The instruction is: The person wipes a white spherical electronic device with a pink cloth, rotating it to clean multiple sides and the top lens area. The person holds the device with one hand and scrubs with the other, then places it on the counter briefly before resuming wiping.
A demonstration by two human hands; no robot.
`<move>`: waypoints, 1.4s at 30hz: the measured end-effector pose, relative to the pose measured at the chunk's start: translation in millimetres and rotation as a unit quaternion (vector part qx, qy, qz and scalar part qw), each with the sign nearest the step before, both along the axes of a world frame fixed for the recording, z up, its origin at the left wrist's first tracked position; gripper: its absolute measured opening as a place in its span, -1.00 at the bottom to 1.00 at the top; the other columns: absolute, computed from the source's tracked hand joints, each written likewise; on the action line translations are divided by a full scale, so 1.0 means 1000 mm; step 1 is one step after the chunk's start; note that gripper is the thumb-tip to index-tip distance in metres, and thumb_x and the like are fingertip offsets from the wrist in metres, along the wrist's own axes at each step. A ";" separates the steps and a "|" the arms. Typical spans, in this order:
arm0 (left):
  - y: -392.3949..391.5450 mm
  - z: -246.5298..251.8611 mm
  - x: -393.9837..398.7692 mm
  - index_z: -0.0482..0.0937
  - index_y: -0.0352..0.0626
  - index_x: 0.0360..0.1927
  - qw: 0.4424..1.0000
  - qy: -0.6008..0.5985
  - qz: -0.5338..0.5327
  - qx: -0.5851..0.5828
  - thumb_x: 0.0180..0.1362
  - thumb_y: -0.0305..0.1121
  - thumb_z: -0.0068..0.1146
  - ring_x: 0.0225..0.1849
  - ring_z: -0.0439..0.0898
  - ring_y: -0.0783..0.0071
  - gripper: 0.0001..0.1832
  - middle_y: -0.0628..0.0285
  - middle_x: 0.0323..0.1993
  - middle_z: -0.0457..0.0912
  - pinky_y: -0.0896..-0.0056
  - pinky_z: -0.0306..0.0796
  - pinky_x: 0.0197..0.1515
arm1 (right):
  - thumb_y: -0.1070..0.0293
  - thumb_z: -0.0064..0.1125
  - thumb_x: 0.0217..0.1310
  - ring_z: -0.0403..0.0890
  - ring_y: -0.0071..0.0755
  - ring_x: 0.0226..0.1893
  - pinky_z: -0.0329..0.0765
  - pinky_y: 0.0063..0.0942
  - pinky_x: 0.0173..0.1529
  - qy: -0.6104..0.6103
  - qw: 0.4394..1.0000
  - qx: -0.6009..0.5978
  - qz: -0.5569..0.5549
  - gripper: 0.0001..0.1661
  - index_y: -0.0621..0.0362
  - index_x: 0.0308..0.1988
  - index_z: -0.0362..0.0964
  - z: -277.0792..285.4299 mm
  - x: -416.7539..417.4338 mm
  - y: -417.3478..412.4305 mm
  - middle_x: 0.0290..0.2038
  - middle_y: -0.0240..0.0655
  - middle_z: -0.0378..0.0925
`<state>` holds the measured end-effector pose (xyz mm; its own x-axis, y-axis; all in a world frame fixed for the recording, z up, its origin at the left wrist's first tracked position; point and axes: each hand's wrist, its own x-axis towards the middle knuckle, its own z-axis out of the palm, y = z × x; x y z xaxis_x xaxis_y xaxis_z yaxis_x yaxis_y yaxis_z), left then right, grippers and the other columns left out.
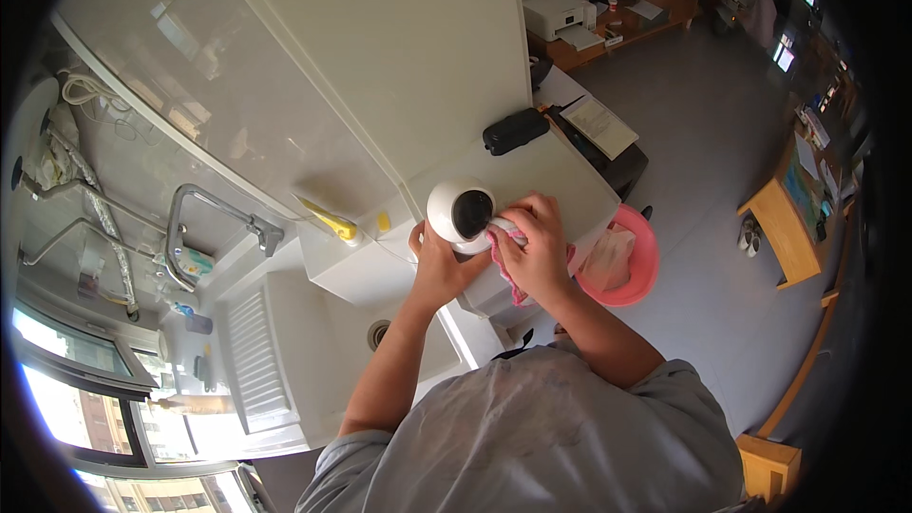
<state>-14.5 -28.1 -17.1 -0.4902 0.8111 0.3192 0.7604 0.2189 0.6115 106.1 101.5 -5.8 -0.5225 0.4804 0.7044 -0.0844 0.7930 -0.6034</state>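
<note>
A white ball-shaped device with a round black face (456, 214), which looks like a home security camera, is above the white counter. My left hand (440, 267) grips it from below, with the thumb to the right and fingers behind it. My right hand (538, 249) pinches a pink-edged cloth (514, 288) whose bunched end touches the edge of the black face. Part of the cloth hangs down below my right palm. Whether the device's base rests on the counter is hidden by my hands.
A black case (516, 131) lies on the counter (552, 171) beyond my hands. Left are a yellow-handled tool (335, 222), a chrome faucet (265, 231) and the sink (349, 313). A pink basin (641, 256) with a cloth in it stands to the right.
</note>
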 end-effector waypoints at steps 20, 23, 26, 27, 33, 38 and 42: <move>0.007 -0.004 0.005 0.44 0.01 0.16 1.000 -0.007 0.007 0.024 -0.06 -0.14 0.41 0.27 0.30 0.15 -0.34 0.15 0.11 0.43 -0.05 -0.12 0.36 | 0.47 0.33 -0.07 0.46 0.03 -0.13 0.41 -0.12 0.19 0.012 0.995 0.061 0.081 -0.75 0.16 -0.29 0.48 -0.005 0.009 -0.011 -0.21 -0.26 0.46; 0.003 -0.015 -0.002 0.43 0.01 0.16 0.999 0.006 0.022 0.035 -0.08 -0.14 0.41 0.27 0.30 0.14 -0.32 0.14 0.10 0.42 -0.05 -0.11 0.36 | 0.46 0.34 -0.08 0.45 0.00 -0.16 0.41 -0.12 0.20 0.019 0.997 0.022 0.068 -0.75 0.15 -0.32 0.46 -0.005 0.001 -0.007 -0.22 -0.27 0.46; 0.009 -0.003 0.006 0.43 0.00 0.15 0.998 -0.023 0.028 0.056 -0.13 -0.19 0.42 0.24 0.32 0.12 -0.31 0.13 0.11 0.41 -0.03 -0.07 0.35 | 0.47 0.34 -0.08 0.45 0.00 -0.17 0.43 -0.09 0.14 -0.012 0.999 -0.041 0.009 -0.76 0.17 -0.34 0.44 -0.003 -0.004 0.015 -0.26 -0.26 0.43; 0.010 -0.002 0.007 0.44 0.00 0.15 0.998 -0.022 0.028 0.059 -0.13 -0.19 0.42 0.23 0.33 0.11 -0.31 0.13 0.11 0.41 -0.02 -0.05 0.34 | 0.48 0.34 -0.07 0.44 -0.01 -0.18 0.43 -0.12 0.07 0.003 1.000 -0.008 0.027 -0.76 0.17 -0.33 0.45 -0.002 -0.003 0.013 -0.26 -0.25 0.43; 0.009 -0.005 0.008 0.47 -0.04 0.10 0.997 0.019 0.040 0.066 -0.11 -0.22 0.41 0.17 0.37 0.08 -0.37 0.12 0.08 0.44 0.02 0.06 0.29 | 0.50 0.32 -0.07 0.44 -0.01 -0.17 0.44 -0.13 0.01 0.026 0.994 0.042 0.099 -0.77 0.20 -0.32 0.45 -0.004 0.004 0.001 -0.26 -0.22 0.43; 0.009 0.001 0.013 0.47 -0.05 0.09 0.997 -0.015 0.044 0.054 -0.13 -0.26 0.41 0.15 0.38 0.07 -0.36 0.11 0.05 0.46 0.02 0.07 0.28 | 0.52 0.30 -0.09 0.45 0.02 -0.16 0.39 -0.07 0.25 -0.001 0.999 0.022 0.048 -0.77 0.20 -0.33 0.44 0.001 -0.001 0.015 -0.26 -0.23 0.43; 0.009 -0.012 0.007 0.46 -0.06 0.09 0.997 0.020 0.043 0.062 -0.12 -0.23 0.42 0.15 0.38 0.07 -0.36 0.12 0.05 0.46 0.01 0.06 0.29 | 0.54 0.31 -0.12 0.46 0.01 -0.17 0.38 -0.04 0.26 0.024 0.988 0.086 0.126 -0.73 0.17 -0.31 0.43 -0.005 0.003 0.004 -0.26 -0.25 0.42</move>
